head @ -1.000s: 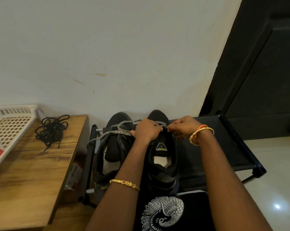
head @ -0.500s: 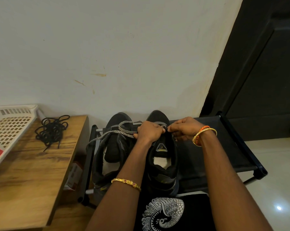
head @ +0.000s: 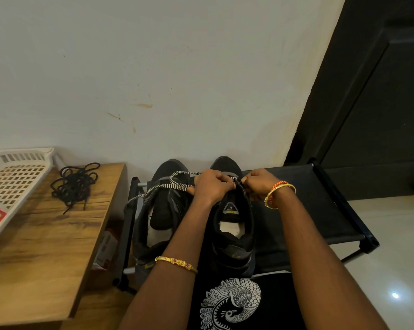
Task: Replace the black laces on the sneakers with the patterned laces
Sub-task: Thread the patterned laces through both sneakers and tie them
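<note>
Two black sneakers stand side by side on a black rack, toes toward the wall. The left sneaker (head: 164, 215) has no lace in it. Both hands work at the front eyelets of the right sneaker (head: 234, 225). My left hand (head: 212, 185) grips the black-and-white patterned lace (head: 160, 186), which trails left across the other shoe and over the rack's edge. My right hand (head: 258, 183) pinches the lace at the eyelets; the fingertips and the lace there are hidden. The removed black laces (head: 76, 183) lie in a heap on the wooden table.
A wooden table (head: 46, 246) stands to the left, with a white plastic basket (head: 13, 184) at its far left. The black rack (head: 320, 210) stretches right of the shoes. A white wall is just behind, a dark door at right, and pale floor tiles at lower right.
Both hands stay at the right sneaker's front eyelets with only small finger movements. The lace's trailing loop has hardly shifted.
</note>
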